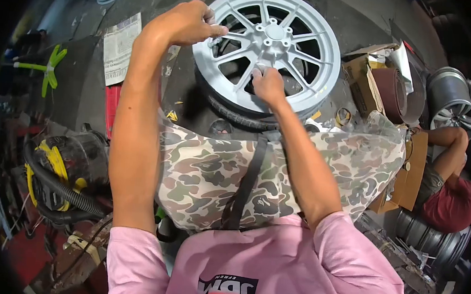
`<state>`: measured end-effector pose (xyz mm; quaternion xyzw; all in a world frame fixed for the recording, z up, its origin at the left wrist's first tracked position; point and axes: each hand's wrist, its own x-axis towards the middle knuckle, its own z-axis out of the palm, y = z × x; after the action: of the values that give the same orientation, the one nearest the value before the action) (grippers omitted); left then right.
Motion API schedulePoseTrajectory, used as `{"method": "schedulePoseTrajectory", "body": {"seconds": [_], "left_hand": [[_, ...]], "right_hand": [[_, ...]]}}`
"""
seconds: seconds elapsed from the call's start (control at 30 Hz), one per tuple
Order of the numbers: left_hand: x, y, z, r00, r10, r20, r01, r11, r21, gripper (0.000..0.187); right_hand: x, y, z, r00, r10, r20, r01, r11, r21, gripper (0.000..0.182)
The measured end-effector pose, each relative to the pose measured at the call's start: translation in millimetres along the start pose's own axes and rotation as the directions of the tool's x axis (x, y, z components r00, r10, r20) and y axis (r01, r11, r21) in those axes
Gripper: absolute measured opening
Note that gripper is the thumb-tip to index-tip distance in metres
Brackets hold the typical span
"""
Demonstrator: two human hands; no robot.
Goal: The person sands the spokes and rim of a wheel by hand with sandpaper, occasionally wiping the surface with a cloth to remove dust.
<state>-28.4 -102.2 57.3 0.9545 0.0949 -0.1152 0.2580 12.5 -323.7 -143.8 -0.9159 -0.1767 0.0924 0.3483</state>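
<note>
A light grey multi-spoke wheel rim (325, 41) lies face up on a black tyre (232, 114) in front of me. My left hand (192, 24) is over the rim's left edge, its fingers curled and one finger and thumb pointing toward the spokes; what it holds, if anything, is too small to name. My right hand (269, 85) is closed near the lower spokes below the hub, its fingertips at a spoke. Whatever lies between those fingertips is hidden. A camouflage cloth (207, 167) covers my lap.
Newspaper (121, 46) lies at the left, near a green star-shaped stand (49, 70) and a vacuum with a black hose (73, 196). Right of the rim are a cardboard box (360, 84), brown abrasive rolls (386, 95) and another rim (454, 102). A person in dark red (452, 208) crouches at the far right.
</note>
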Motion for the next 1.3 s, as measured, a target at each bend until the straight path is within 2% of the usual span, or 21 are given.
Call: {"method": "schedulePoseTrajectory", "body": {"seconds": [0.07,0.1,0.2,0.4,0.43,0.47,0.5,0.53,0.6,0.63,0.67,0.73,0.83,0.87,0.93,0.97,1.07,1.1,1.2,1.23,1.3], "left_hand": [[4,5,1,0.999,0.035,-0.021,-0.035,0.999,0.013,0.046],[3,8,0,0.999,0.041,-0.012,-0.041,0.999,0.007,0.046],[-1,7,0,0.999,0.022,-0.025,-0.021,0.999,0.036,0.045],[4,8,5,0.998,0.035,-0.047,-0.034,0.999,0.038,0.045],[5,8,5,1.0,0.009,-0.016,-0.008,1.0,0.024,0.045],[7,9,5,1.0,-0.018,0.017,0.018,1.0,0.014,0.045],[9,11,5,1.0,-0.012,0.019,0.011,1.0,0.015,0.045],[10,12,4,0.999,0.04,0.017,-0.04,0.998,0.037,0.044],[6,9,2,0.998,0.062,0.004,-0.062,0.997,0.056,0.044],[4,12,3,0.999,0.041,0.017,-0.041,0.999,0.035,0.044],[3,15,3,0.999,0.028,0.028,-0.028,0.999,0.016,0.044],[5,11,5,0.998,0.049,0.026,-0.049,0.999,0.016,0.044],[3,4,8,0.997,0.06,-0.049,-0.058,0.998,0.037,0.044],[4,2,9,0.997,0.06,-0.048,-0.058,0.998,0.034,0.044],[5,5,8,0.999,0.044,-0.013,-0.043,0.997,0.071,0.043],[8,8,7,0.999,0.047,-0.014,-0.046,0.996,0.071,0.043],[9,13,4,0.998,0.014,0.059,-0.017,0.998,0.059,0.042],[7,15,3,0.999,0.032,0.027,-0.033,0.998,0.053,0.042],[2,13,9,0.998,0.067,-0.022,-0.067,0.997,0.024,0.042],[2,13,7,0.999,0.042,-0.008,-0.042,0.998,0.04,0.042],[1,14,4,1.0,0.015,0.003,-0.015,0.998,0.061,0.043]], "right_hand": [[13,14,-12,0.909,0.125,0.397,-0.247,0.93,0.272,0.03],[16,11,-16,0.912,0.124,0.391,-0.243,0.931,0.271,0.03],[20,2,-13,0.993,0.107,-0.054,-0.099,0.985,0.141,0.029],[-2,-1,21,0.967,0.059,-0.248,-0.038,0.995,0.091,0.025],[0,12,17,0.99,0.109,0.093,-0.133,0.936,0.325,0.025],[1,25,12,0.903,0.066,0.424,-0.293,0.816,0.498,0.026],[-13,2,-26,0.751,0.061,0.657,-0.478,0.737,0.478,0.028],[-11,6,-30,0.753,0.057,0.656,-0.474,0.739,0.479,0.028],[-2,10,-27,0.885,0.231,0.404,-0.42,0.771,0.479,0.028],[1,11,-25,0.959,0.194,0.208,-0.266,0.872,0.412,0.029],[15,28,-5,0.982,-0.079,-0.169,0.115,0.97,0.214,0.027],[7,1,-10,0.993,-0.032,-0.112,0.025,0.998,-0.065,0.026],[-7,-7,-7,0.985,-0.12,0.12,0.154,0.931,-0.33,0.02],[-13,-4,-12,0.985,-0.118,0.122,0.153,0.931,-0.332,0.02],[-20,0,-29,0.841,-0.311,0.442,0.451,0.854,-0.259,0.021],[-18,4,-38,0.762,-0.422,0.491,0.523,0.848,-0.083,0.026],[0,27,-40,0.689,-0.454,0.564,0.44,0.881,0.172,0.028],[-3,18,-54,0.707,-0.457,0.541,0.44,0.882,0.17,0.029],[-2,8,-60,0.887,-0.383,0.259,0.46,0.788,-0.409,0.02],[1,15,-52,0.889,-0.394,0.235,0.457,0.725,-0.515,0.03],[9,27,-28,0.887,-0.389,0.248,0.459,0.696,-0.553,0.03]]}}
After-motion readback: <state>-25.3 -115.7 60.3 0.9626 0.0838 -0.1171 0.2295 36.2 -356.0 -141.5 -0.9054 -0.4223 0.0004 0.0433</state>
